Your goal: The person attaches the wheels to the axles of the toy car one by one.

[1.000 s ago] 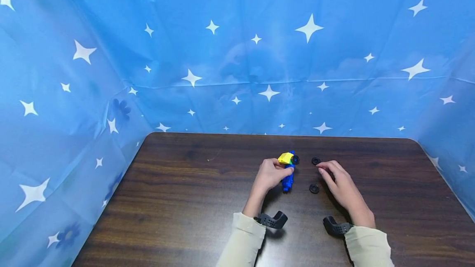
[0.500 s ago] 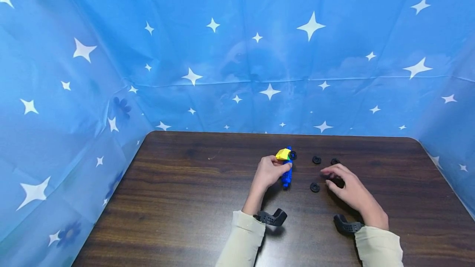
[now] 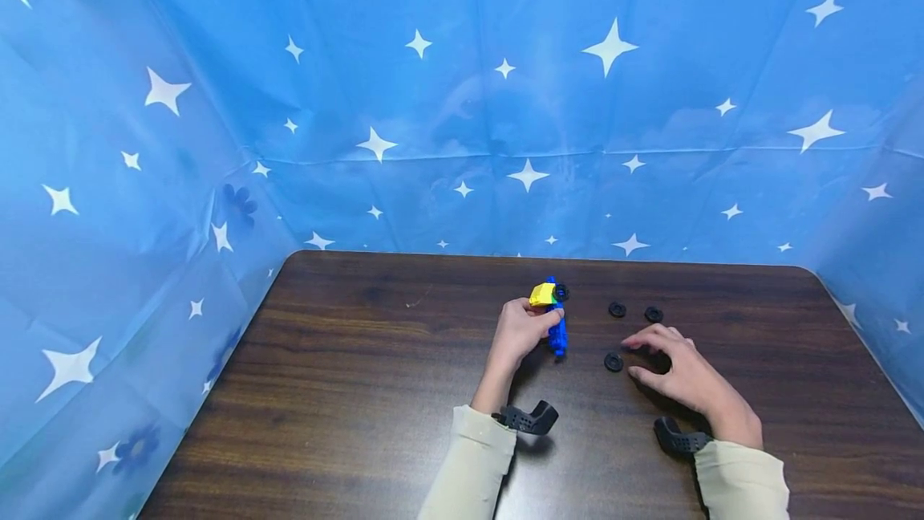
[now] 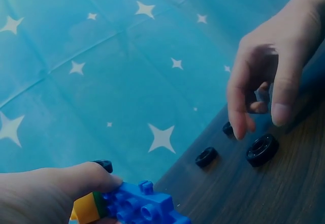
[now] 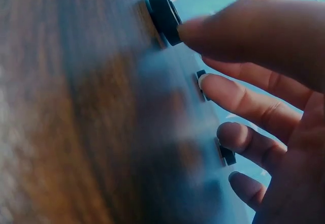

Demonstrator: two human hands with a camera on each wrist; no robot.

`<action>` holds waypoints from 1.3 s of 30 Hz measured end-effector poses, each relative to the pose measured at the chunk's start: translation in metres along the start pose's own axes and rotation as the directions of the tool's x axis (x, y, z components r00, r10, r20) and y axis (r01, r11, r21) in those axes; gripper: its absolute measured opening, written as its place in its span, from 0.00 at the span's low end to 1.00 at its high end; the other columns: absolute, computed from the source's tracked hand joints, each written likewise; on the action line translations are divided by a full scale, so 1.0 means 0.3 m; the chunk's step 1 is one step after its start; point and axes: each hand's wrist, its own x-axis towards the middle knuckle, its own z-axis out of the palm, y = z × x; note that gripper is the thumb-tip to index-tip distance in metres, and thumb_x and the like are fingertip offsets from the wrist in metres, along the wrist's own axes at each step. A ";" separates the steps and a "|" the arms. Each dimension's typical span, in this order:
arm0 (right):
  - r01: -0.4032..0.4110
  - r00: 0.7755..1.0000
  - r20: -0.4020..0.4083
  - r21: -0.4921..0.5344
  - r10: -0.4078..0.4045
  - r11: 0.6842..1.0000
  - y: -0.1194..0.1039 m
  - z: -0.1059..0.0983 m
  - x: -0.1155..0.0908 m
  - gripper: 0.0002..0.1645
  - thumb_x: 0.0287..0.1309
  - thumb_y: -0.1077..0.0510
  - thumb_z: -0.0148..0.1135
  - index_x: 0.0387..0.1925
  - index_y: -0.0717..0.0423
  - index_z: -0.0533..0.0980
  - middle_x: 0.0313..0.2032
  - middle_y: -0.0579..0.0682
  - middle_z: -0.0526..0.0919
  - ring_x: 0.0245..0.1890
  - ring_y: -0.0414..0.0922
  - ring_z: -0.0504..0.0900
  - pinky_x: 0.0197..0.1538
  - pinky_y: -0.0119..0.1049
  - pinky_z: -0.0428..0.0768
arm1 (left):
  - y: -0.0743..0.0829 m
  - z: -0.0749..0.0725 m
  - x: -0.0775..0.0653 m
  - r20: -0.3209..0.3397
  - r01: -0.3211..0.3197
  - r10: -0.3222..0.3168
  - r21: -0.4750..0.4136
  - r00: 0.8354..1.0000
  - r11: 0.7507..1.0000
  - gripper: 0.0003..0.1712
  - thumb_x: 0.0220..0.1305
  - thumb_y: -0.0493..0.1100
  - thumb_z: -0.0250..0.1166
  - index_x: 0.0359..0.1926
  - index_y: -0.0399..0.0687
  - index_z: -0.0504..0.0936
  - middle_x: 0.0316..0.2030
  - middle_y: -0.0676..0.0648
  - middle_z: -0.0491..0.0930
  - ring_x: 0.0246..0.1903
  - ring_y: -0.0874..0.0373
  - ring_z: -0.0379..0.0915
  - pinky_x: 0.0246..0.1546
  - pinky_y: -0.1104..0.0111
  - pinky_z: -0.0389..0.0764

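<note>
Blue toy is gripped by left hand; right of it, wheel seems sought by spread right hand; pinch needed.

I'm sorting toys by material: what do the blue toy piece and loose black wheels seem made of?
Blue toy piece: probably hard plastic, smooth, slightly shiny, with moulded studs.
Loose black wheels: perhaps rubber or plastic, dull, showing only faint highlights.
</note>
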 end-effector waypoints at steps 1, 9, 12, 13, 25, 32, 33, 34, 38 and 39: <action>-0.005 1.000 0.003 0.002 0.005 1.000 -0.002 0.000 0.000 0.22 0.62 0.53 0.74 0.57 0.49 0.82 0.54 0.51 0.82 0.49 0.49 0.76 0.52 0.51 0.66 | -0.001 0.000 0.002 0.000 0.000 0.000 -0.003 1.000 1.000 0.25 0.61 0.51 0.75 0.49 0.35 0.82 0.38 0.43 0.86 0.31 0.58 0.83 0.40 0.63 0.89; -0.034 0.999 0.030 0.014 0.034 0.999 -0.013 0.008 0.002 0.23 0.59 0.46 0.77 0.54 0.44 0.84 0.51 0.47 0.83 0.54 0.53 0.76 0.53 0.50 0.60 | -0.004 -0.008 0.002 0.022 0.008 -0.007 -0.016 1.000 1.000 0.26 0.62 0.50 0.75 0.50 0.34 0.81 0.40 0.41 0.86 0.34 0.56 0.86 0.42 0.62 0.89; -0.032 0.999 0.028 0.016 0.031 0.999 -0.012 0.015 0.006 0.22 0.58 0.46 0.78 0.53 0.44 0.85 0.48 0.45 0.83 0.53 0.52 0.77 0.53 0.50 0.60 | 0.000 -0.008 -0.001 0.032 0.018 -0.017 -0.024 0.999 1.000 0.27 0.62 0.50 0.75 0.52 0.34 0.81 0.41 0.41 0.86 0.36 0.56 0.87 0.44 0.62 0.89; -0.031 0.999 0.027 0.013 0.031 0.999 -0.012 0.018 0.007 0.21 0.58 0.46 0.78 0.52 0.44 0.85 0.47 0.45 0.84 0.52 0.52 0.77 0.53 0.49 0.60 | 0.000 -0.008 -0.002 0.033 0.021 -0.020 -0.029 0.999 0.999 0.27 0.63 0.50 0.74 0.53 0.33 0.81 0.42 0.41 0.86 0.37 0.55 0.87 0.45 0.61 0.89; -0.036 0.999 -0.019 0.011 0.036 0.999 -0.009 0.049 0.001 0.19 0.57 0.47 0.78 0.49 0.46 0.86 0.44 0.44 0.83 0.44 0.46 0.78 0.49 0.46 0.57 | -0.003 -0.002 -0.005 0.043 0.036 -0.033 -0.071 0.999 0.997 0.28 0.64 0.49 0.74 0.55 0.33 0.79 0.46 0.39 0.85 0.42 0.53 0.88 0.48 0.61 0.89; -0.027 0.996 -0.081 0.005 0.027 1.000 -0.007 0.060 -0.009 0.17 0.57 0.49 0.78 0.48 0.47 0.86 0.42 0.43 0.82 0.43 0.47 0.77 0.50 0.48 0.55 | 0.001 -0.004 -0.001 0.046 0.043 -0.039 -0.074 0.998 0.996 0.29 0.64 0.50 0.74 0.57 0.34 0.78 0.48 0.39 0.84 0.44 0.52 0.87 0.49 0.60 0.88; -0.022 0.996 -0.088 0.004 0.022 1.000 -0.006 0.061 -0.008 0.17 0.57 0.50 0.78 0.48 0.47 0.86 0.42 0.43 0.82 0.43 0.47 0.77 0.49 0.48 0.55 | 0.001 -0.004 0.001 0.049 0.042 -0.038 -0.076 0.998 0.996 0.29 0.64 0.50 0.74 0.57 0.34 0.78 0.48 0.39 0.84 0.44 0.52 0.87 0.49 0.60 0.88; -0.016 0.995 -0.094 0.002 0.016 1.000 -0.006 0.062 -0.008 0.17 0.57 0.50 0.78 0.47 0.47 0.87 0.41 0.43 0.82 0.43 0.46 0.77 0.49 0.47 0.55 | 0.002 -0.005 0.001 0.051 0.040 -0.037 -0.078 0.998 0.996 0.29 0.64 0.49 0.74 0.57 0.34 0.78 0.48 0.39 0.85 0.44 0.51 0.88 0.49 0.60 0.88; -0.001 0.995 -0.101 -0.002 0.001 1.000 -0.005 0.064 -0.005 0.17 0.57 0.50 0.78 0.47 0.47 0.87 0.40 0.42 0.82 0.42 0.45 0.77 0.49 0.46 0.55 | 0.003 -0.004 0.002 0.053 0.040 -0.036 -0.080 0.998 0.996 0.29 0.64 0.49 0.73 0.57 0.34 0.78 0.48 0.38 0.85 0.45 0.51 0.87 0.49 0.61 0.88; 0.002 0.995 -0.100 -0.001 -0.002 1.000 -0.006 0.065 -0.005 0.16 0.57 0.50 0.78 0.47 0.47 0.87 0.40 0.42 0.81 0.42 0.44 0.77 0.48 0.46 0.55 | 0.003 -0.003 0.002 0.054 0.043 -0.038 -0.080 0.998 0.996 0.29 0.64 0.49 0.73 0.57 0.34 0.78 0.48 0.38 0.84 0.45 0.51 0.87 0.49 0.61 0.88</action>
